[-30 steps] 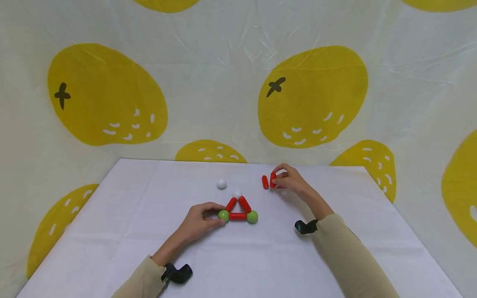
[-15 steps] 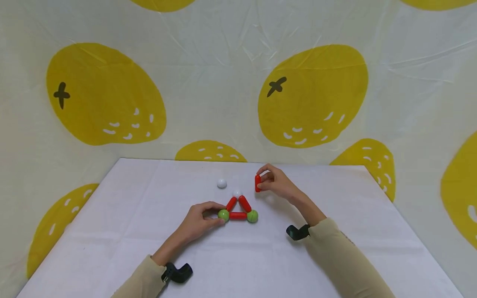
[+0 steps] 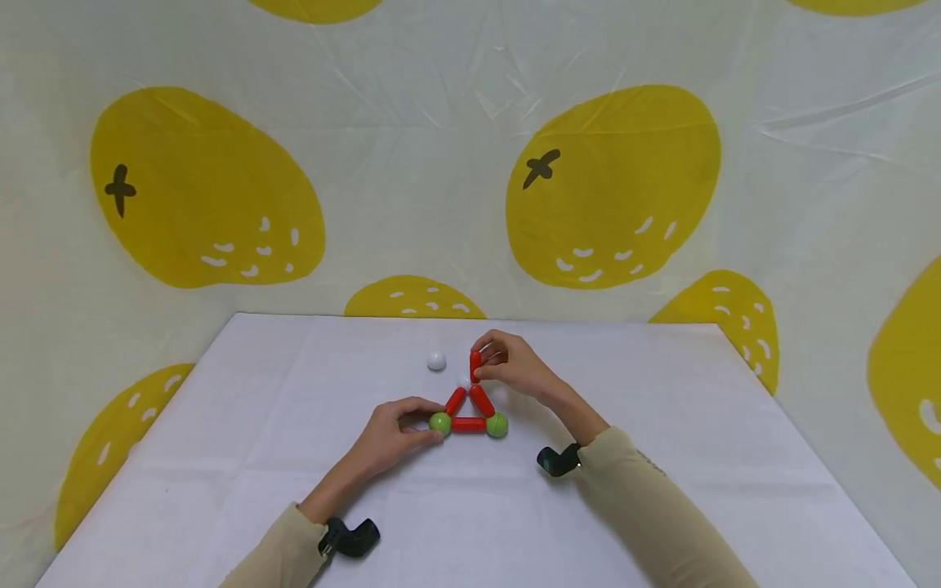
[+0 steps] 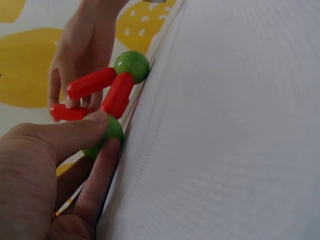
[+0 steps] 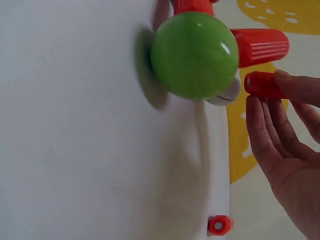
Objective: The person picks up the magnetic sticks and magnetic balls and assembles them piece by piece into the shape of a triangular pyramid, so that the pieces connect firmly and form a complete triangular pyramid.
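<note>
While the left hand [image 3: 390,434] pinches a green plastic ball [image 3: 440,423], the right hand [image 3: 516,366] holds a red plastic rod [image 3: 474,363] at its one o'clock, likely light, stiff; grip midway

Green balls [image 5: 195,55] look like smooth, glossy plastic, see the shine at the top of the right wrist frame. Red rods [image 5: 262,47], upper right there, are ribbed, slightly shiny plastic. Worktop [image 3: 470,514]: matt, creased cloth. Backdrop [image 3: 412,163] up top looks like slick, wrinkled sheeting.
</note>
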Demonstrator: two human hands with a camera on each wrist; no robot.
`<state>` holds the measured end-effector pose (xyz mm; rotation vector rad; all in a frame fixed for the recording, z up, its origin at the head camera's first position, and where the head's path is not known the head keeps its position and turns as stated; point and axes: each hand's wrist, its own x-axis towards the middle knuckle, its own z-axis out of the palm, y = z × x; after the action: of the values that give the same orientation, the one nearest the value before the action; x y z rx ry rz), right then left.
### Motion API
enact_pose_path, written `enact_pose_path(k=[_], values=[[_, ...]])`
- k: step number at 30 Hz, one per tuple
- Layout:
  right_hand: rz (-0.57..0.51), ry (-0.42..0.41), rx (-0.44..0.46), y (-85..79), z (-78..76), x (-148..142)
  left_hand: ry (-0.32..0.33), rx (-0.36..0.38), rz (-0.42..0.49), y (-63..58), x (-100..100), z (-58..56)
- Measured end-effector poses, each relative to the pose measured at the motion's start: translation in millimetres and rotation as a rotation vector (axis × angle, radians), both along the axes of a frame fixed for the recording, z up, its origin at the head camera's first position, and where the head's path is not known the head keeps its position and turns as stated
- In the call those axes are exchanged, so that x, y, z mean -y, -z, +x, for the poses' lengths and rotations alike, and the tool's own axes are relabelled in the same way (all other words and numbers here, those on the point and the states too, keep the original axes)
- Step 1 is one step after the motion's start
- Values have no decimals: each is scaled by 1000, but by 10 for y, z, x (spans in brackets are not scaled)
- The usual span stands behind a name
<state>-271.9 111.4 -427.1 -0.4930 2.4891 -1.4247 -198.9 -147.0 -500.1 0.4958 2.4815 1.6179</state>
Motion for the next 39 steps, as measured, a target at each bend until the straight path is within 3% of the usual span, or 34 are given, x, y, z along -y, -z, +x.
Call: enact_pose_path(k=[15, 23, 39], values=[[-54, -120, -101, 63, -31, 57, -7, 17, -6, -23, -17, -1], [-72, -174, -90, 69, -21, 32, 1, 6, 13, -12, -16, -1], [-92, -181, -42, 95, -7, -13, 0, 7, 3, -27, -27, 10]])
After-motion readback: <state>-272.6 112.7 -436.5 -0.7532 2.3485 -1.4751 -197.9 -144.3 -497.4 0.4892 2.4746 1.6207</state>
